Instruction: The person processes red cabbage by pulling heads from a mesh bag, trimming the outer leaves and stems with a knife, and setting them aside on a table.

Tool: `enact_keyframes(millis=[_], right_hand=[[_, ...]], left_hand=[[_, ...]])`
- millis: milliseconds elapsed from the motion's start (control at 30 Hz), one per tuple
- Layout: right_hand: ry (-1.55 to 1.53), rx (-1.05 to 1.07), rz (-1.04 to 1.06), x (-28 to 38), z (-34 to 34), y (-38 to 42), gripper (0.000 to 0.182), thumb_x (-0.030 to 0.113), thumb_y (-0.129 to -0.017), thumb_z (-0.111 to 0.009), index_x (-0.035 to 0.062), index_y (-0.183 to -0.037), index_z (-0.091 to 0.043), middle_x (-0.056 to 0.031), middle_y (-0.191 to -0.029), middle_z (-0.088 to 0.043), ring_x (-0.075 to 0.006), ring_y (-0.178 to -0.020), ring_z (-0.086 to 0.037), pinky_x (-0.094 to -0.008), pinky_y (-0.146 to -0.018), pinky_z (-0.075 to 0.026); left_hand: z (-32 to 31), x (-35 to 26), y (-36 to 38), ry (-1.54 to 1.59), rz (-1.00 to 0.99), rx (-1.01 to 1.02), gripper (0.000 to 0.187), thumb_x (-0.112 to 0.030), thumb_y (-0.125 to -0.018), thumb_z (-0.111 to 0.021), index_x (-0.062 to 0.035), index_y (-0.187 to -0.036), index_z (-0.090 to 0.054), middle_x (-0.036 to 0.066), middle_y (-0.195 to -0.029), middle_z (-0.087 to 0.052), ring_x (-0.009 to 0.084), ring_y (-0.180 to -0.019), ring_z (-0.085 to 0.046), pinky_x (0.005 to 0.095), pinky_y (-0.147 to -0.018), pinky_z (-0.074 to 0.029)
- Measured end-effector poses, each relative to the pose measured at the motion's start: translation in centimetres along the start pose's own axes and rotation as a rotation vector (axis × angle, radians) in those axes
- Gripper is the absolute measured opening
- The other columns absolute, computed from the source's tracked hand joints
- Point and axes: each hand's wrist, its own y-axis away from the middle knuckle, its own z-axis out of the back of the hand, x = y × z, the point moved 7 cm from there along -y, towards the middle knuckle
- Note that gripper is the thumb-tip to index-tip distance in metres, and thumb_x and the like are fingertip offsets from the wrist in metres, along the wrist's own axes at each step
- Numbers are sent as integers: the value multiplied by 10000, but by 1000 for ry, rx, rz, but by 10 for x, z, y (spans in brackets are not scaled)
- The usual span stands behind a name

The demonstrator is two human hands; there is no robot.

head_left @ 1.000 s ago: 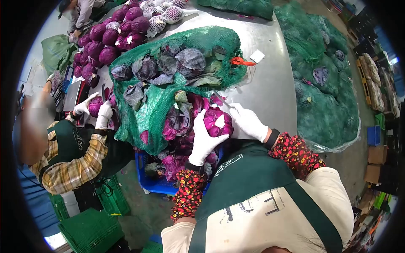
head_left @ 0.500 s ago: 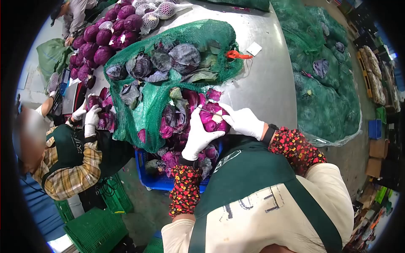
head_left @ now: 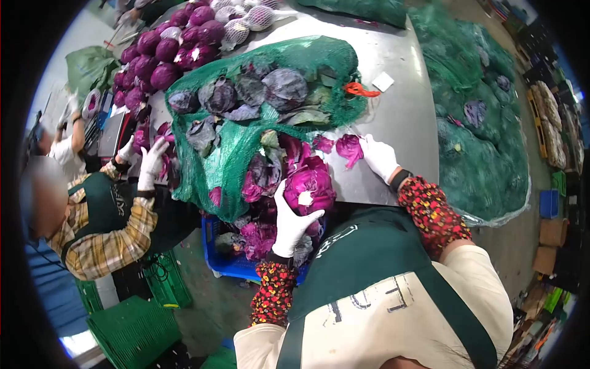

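A red cabbage (head_left: 312,186) with its pale cut stem facing up rests in my left hand (head_left: 290,222), which wears a white glove and wraps round its left and lower side. My right hand (head_left: 379,158), gloved too, is apart from the cabbage, over the metal table. Its fingers are closed at a loose purple leaf (head_left: 350,150). A smaller leaf piece (head_left: 322,143) lies between that leaf and the green net bag (head_left: 212,161), which holds dark-leaved cabbages (head_left: 285,88). Below my left hand sits a blue crate (head_left: 230,265) with purple leaves.
Trimmed cabbages (head_left: 164,75) are piled at the table's (head_left: 402,117) far left, beside some in white nets (head_left: 236,32). A co-worker in a plaid shirt (head_left: 117,243) stands at the left. Large green net sacks (head_left: 482,147) are on the right, green crates (head_left: 132,332) below left.
My right hand has moved away from the cabbage to the upper right, with a purple leaf at its fingers. The cabbage now shows more of its surface. The co-worker's hand has lifted slightly.
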Motion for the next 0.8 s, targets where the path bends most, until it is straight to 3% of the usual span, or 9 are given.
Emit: enact_keyframes(millis=[67,133,233,267,467,500,600,700,800], right_hand=[[-163,198,-123,30,32,4,406,287,-1009,-386,77,-1354,-420,-171,-894,-668,-353,-672,-653,-469,-584,-519],[-232,178,111,71,51,16,529,332,-1005,-395,82,-1462,-298,-206,-860,-677,-373,-674,-647,-464,-606,-516],[-592,144,76,103,63,34,529,325,-987,-454,111,-1453,-323,-226,-734,-653,-390,-641,-645,-488,-597,-516],[-656,305,11,108,66,37,608,363,-993,-441,106,-1508,-246,-240,-762,-652,-402,-671,-645,-486,-634,-511],[-578,305,14,105,40,30,539,357,-1010,-395,101,-1480,-334,-233,-813,-665,-390,-771,-656,-466,-709,-514],[-696,86,100,108,48,19,502,344,-1015,-386,97,-1451,-384,-225,-808,-667,-380,-758,-656,-460,-704,-513],[-1082,365,-343,72,29,22,419,322,-1029,-390,68,-1337,-515,-184,-934,-681,-352,-822,-657,-423,-726,-508],[-1109,403,-418,75,38,28,399,321,-1033,-407,54,-1278,-575,-137,-951,-694,-306,-812,-662,-394,-711,-502],[-1019,147,-176,84,30,23,395,336,-1036,-422,99,-1320,-562,-17,-620,-536,-102,-497,-470,-301,-495,-434]], left_hand=[[1,-13,1,-21,36,-12,1164,-205,-581,-924,-3,-1482,-216,199,-1407,-367,310,-1313,-404,411,-1117,-340],[-7,-23,-3,-120,-43,-36,1157,-223,-592,-921,0,-1487,-222,206,-1403,-359,326,-1312,-393,420,-1109,-337],[-14,-25,-6,-243,-81,-131,1135,-236,-591,-921,7,-1477,-254,201,-1361,-378,342,-1269,-416,428,-1083,-354],[-16,-26,-6,-241,-83,-132,1135,-236,-591,-921,7,-1477,-254,201,-1361,-378,342,-1269,-416,428,-1083,-354],[-23,-34,-9,-271,-3,-210,1090,-254,-592,-918,12,-1446,-295,207,-1368,-375,336,-1286,-405,418,-1086,-353],[-24,-33,-9,-294,-10,-209,1081,-257,-593,-918,14,-1440,-303,207,-1369,-377,340,-1286,-407,418,-1086,-353],[-22,-30,-8,-270,-11,-206,1076,-257,-595,-916,15,-1438,-305,207,-1360,-384,343,-1283,-409,420,-1085,-355],[-14,-30,1,-277,-11,-217,1094,-261,-616,-905,14,-1463,-271,231,-1420,-342,367,-1322,-372,433,-1115,-318],[-19,-67,2,-521,-179,-208,1127,-344,-625,-892,2,-1483,-249,260,-1503,-253,431,-1375,-278,471,-1142,-273]])
